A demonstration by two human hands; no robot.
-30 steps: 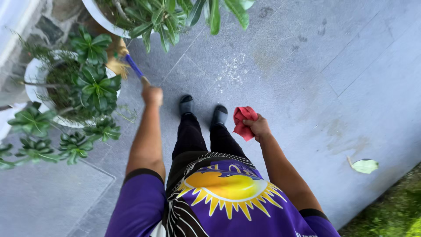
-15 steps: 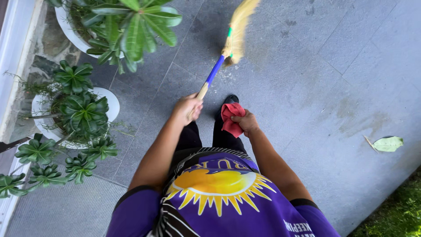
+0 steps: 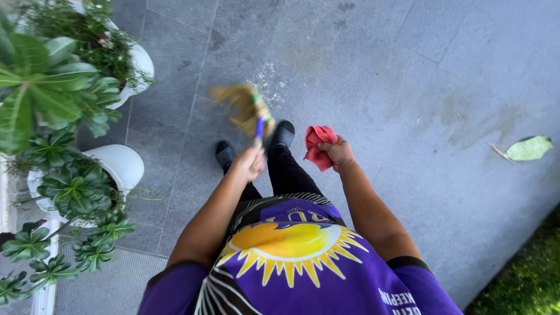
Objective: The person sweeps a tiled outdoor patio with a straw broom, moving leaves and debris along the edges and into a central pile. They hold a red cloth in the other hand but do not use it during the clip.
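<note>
Left hand (image 3: 248,165) grip closed on blurred broom (image 3: 249,111), bristles beyond fingers; right hand (image 3: 338,153) clenches red cloth (image 3: 318,146) beside it.

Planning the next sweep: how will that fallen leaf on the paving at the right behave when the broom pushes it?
The leaf looks thin and curled, so it is probably very light and may skitter or flip rather than slide. It lies alone on smooth grey paving, so little should snag it. The broom in the left hand has soft, loose bristles, which may ride over it.
</note>
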